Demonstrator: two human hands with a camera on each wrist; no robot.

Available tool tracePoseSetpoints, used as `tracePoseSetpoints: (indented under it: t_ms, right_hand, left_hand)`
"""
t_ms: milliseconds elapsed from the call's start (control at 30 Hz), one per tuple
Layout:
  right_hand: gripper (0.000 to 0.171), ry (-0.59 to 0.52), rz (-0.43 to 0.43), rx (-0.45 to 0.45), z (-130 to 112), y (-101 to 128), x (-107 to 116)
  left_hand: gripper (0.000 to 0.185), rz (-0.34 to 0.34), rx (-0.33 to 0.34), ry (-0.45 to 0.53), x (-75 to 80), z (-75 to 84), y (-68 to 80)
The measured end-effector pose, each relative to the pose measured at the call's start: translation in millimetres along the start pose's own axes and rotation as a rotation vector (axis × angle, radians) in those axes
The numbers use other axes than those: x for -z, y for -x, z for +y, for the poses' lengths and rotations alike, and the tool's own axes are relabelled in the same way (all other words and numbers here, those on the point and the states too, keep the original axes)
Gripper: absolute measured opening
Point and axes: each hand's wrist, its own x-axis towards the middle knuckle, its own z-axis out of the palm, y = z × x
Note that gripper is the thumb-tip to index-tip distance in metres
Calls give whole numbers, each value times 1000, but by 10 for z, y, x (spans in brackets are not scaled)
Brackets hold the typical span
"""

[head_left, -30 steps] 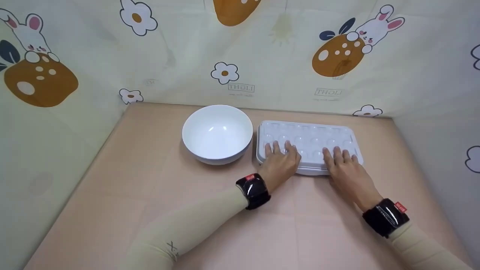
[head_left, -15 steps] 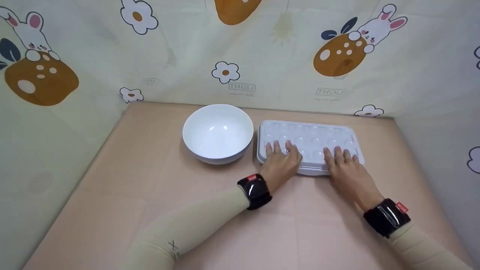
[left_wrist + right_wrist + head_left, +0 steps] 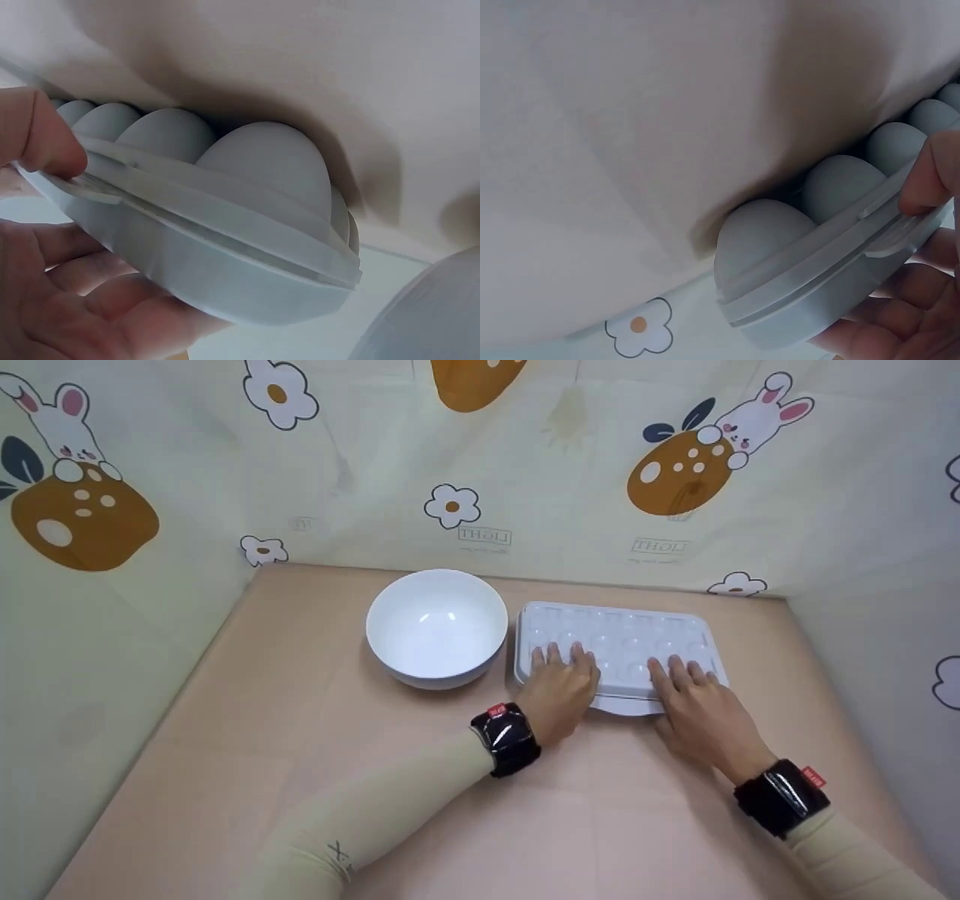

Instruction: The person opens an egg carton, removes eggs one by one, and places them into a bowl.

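Against a pale backdrop printed with white flowers, rabbits and brown fruit, works at a peach-coloured tabletop. With the left hand, pinches a grey-white lidded case along its near edge, toward the left, with bent fingers over the lid and the thumb at the seam. With the right hand, pinches the same edge farther right, again partly closed, with fingers on top and the thumb at the seam. Has the case lying crosswise, right of centre and toward the back, with low round bumps across the lid and egg-shaped cups bulging underneath. Between the hands, shows a lip jutting from its front. Wears a black wristband with a red tag on each arm, over beige sleeves. Just left of the case, has a plain white bowl standing upright.
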Motion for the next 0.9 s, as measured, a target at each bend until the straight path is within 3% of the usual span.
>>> tracePoseSetpoints:
  t_ms: [400,667,900]
  right_hand:
    - [64,-29,19,32,80,18,14]
    - [61,-72,32,19,117,27,65]
    - [61,-96,75,33,182,13,136]
  left_hand:
    - [60,132,61,258,-95,-175,214]
    - [85,152,176,435,-90,-296,358]
    - [100,233,253,619,-61,-354,480]
